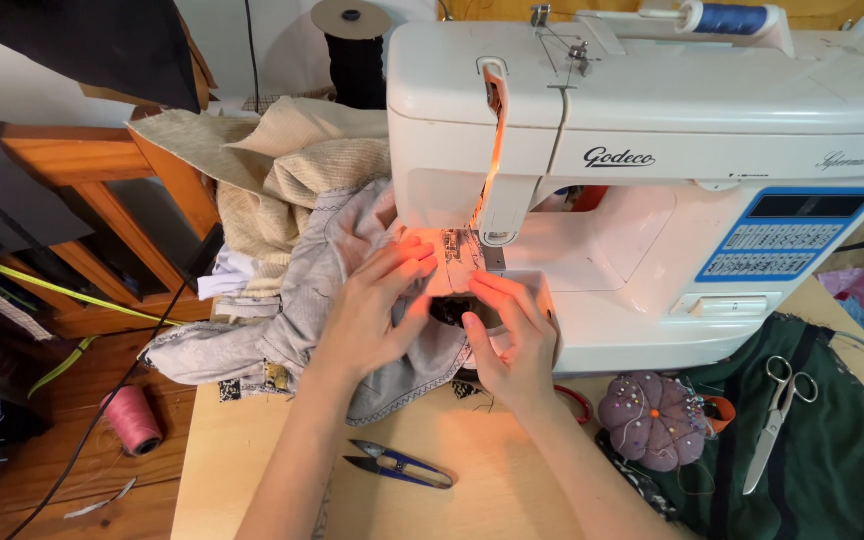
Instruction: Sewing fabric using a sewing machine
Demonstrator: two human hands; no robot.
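Note:
A white sewing machine (652, 130) stands on a light wooden table (242, 450). Grey fabric (302, 290) with a stitched edge lies under its needle and presser foot (490, 252), lit by the machine's warm lamp. My left hand (377, 310) lies flat on the fabric just left of the needle, fingers spread. My right hand (512, 335) presses the cloth directly in front of the presser foot, fingertips close to the needle. Neither hand grips anything; both rest on the cloth.
Blue thread snips (397, 466) lie near my forearms. A purple pincushion (652, 420), silver scissors (777, 415) and dark green cloth (832, 450) sit at right. Beige fabric (292, 170) is piled behind; a pink thread spool (134, 420) lies on the floor at left.

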